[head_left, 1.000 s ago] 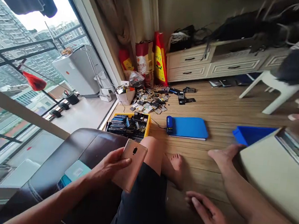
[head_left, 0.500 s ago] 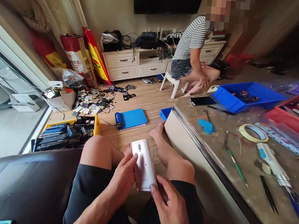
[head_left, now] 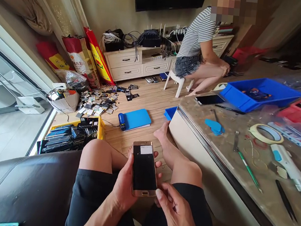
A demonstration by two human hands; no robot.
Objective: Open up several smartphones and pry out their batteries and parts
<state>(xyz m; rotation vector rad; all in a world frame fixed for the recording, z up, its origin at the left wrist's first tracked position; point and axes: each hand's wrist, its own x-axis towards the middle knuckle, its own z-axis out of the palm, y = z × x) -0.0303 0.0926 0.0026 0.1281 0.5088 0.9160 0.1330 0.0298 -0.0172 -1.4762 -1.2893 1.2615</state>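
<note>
A gold-framed phone (head_left: 145,173) with a dark screen and a white label near its top faces up above my lap. My left hand (head_left: 126,185) is wrapped round it, thumb along the left edge and fingertips showing past the right edge. My right hand (head_left: 175,208) is at the phone's lower right corner, its thumb and curled index finger close to that edge; whether they pinch it is hard to tell. On the floor beyond lies a blue pad (head_left: 136,119) with a small blue device (head_left: 122,121) at its left end.
A yellow crate (head_left: 101,129) of phones and a battery pile (head_left: 95,102) are on the left. The table (head_left: 228,159) at right holds a blue tray (head_left: 247,104), tape (head_left: 266,133), tweezers (head_left: 285,200) and a screwdriver-like green tool (head_left: 248,170). A person (head_left: 197,36) sits on a stool.
The phone has been turned over, from its silvery back to its dark screen. My left hand now wraps round it from beneath. The view has shifted slightly.
</note>
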